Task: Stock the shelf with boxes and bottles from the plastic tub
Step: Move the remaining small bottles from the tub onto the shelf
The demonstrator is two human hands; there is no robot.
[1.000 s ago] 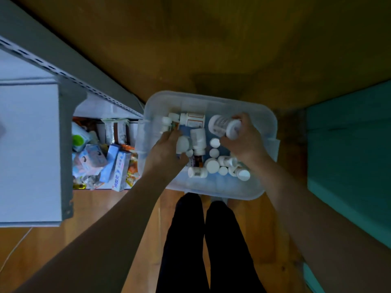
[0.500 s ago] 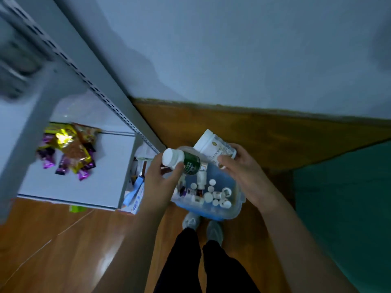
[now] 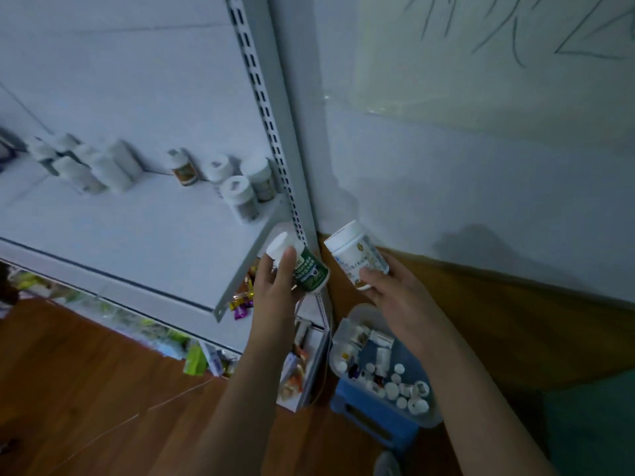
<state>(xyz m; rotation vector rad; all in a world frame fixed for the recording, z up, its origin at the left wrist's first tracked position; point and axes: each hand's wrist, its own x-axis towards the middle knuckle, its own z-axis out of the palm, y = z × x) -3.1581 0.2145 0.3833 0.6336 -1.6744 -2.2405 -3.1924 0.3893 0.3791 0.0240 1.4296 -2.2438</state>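
My left hand (image 3: pixel 275 297) grips a green bottle (image 3: pixel 309 271) with a white cap, held up beside the right end of the white shelf board (image 3: pixel 144 235). A larger white bottle (image 3: pixel 355 255) with a white lid sits in my right hand (image 3: pixel 395 290), just right of the shelf upright. Below my hands the clear plastic tub (image 3: pixel 347 329) holds several small white-capped bottles. Several white bottles (image 3: pixel 240 194) stand on the shelf board, some near its right end and a group at the left.
The slotted grey shelf upright (image 3: pixel 275 132) runs up against the pale wall. The tub rests on a blue stool (image 3: pixel 371 417). Lower shelves hold snack packets (image 3: pixel 240 304) and small boxes (image 3: pixel 196 362). Wooden floor lies at the left, a teal surface at the lower right.
Both hands have lifted a bottle out of the tub and raised them to the level of the shelf board. The view has tilted up from the tub to the shelf.
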